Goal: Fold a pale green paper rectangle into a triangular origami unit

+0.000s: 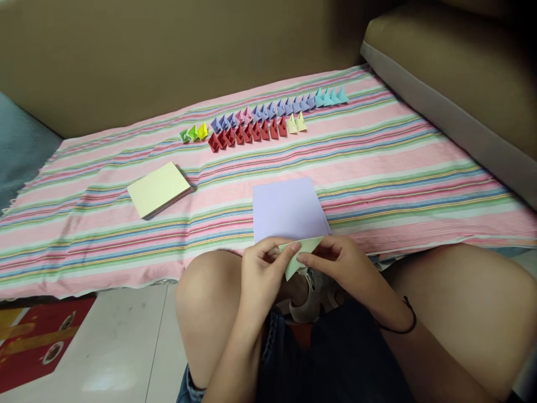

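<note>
A person's left hand (264, 266) and right hand (344, 263), fingers of both clamped on it, hold a thin, pale green paper (311, 244), folded to a crisp point, above the lap near the edge of a fringed, striped cloth (226, 207). Just beyond lie smooth purple sheets (287, 207) with straight edges, partly hidden by the hands; to the left sits a flat, rectangular cream stack (159, 187). Farther back, sharp-peaked paper folds (256, 132) stand in close rows, red and cream in front, purple, pink and turquoise behind, green and yellow at the left end, while a thin black band (414, 319) circles the right wrist
</note>
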{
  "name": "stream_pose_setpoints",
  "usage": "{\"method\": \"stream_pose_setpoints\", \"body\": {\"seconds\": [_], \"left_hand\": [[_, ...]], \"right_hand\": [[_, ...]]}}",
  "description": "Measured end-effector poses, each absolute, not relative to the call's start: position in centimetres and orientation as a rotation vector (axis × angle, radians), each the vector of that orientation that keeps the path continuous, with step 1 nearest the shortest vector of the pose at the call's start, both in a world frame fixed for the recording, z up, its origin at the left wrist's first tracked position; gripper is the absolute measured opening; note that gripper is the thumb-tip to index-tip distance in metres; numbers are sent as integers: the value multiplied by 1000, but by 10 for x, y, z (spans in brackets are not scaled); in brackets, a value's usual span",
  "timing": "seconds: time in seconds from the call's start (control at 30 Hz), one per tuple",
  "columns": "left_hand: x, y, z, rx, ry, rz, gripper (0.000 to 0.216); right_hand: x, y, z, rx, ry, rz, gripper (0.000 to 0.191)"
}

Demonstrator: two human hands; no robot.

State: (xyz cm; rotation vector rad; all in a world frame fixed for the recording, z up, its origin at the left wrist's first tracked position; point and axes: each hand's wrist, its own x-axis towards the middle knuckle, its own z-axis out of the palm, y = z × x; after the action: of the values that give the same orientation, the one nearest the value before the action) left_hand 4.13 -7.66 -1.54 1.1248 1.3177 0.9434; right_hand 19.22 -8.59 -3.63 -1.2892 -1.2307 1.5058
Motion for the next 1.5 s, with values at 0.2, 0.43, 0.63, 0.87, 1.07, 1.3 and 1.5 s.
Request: {"method": "stream_pose_setpoints", "body": {"seconds": [0.2,0.43,0.63,0.87,1.07,1.3,1.5], "left_hand": [[40,-76,-17,1226,1354,902,19],[38,-77,-14,1226,1356,879,18],[38,-77,-16,1209,1399,839,21],[40,-76,-18,1168,1409,836,22],[42,-75,-18,1024,1259,1022,28],[44,-75,-17,984,1248,1108,26],[45,-76,-17,1002,1190,1086,29]], "right_hand": [[196,-84,-38,-1373,-1293,1447,21],[199,-81,-28,-1344,-1231,1455,23],[203,-83,-31,-1366,-1159,1348,16],[203,-85,-30,-1382,-1175,1241,24],[200,-89,-30,-1477,-1147,1034,21],[200,-87,-31,-1370,-1163,1110,25],[202,-86,-30,-1330,-1048,1125,17]]}}
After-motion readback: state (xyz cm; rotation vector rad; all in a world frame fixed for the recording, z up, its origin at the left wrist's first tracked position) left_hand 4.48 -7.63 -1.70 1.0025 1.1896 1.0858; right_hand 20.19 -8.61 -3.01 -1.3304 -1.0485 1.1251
